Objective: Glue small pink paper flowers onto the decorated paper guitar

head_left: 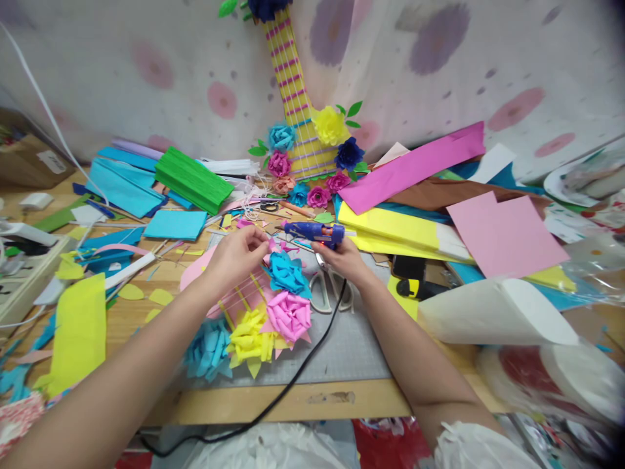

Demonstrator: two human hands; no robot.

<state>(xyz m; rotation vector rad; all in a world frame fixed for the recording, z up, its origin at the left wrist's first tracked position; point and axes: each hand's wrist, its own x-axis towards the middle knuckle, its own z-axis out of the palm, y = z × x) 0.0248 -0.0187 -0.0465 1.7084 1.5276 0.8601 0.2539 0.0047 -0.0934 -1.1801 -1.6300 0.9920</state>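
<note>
My right hand (344, 257) grips a blue hot glue gun (315, 232) with its nozzle pointing left and its black cord (297, 371) trailing off the table's front edge. My left hand (239, 254) is closed in a pinch on the upper edge of a pink paper cone piece (234, 293), just left of the nozzle. Paper flowers are fixed on that piece: a blue one (288, 273), a pink one (289, 316), a yellow one (250, 339) and a light blue one (209, 350). It rests on a grey cutting mat (342, 345).
Scissors (328, 290) lie on the mat under my right wrist. A yellow striped paper cone with flowers (305, 140) leans on the back wall. Green crepe paper (193, 179), blue sheets (124, 185), pink sheets (502, 234) and yellow paper (78, 332) crowd the table. White rolled paper (493, 319) lies right.
</note>
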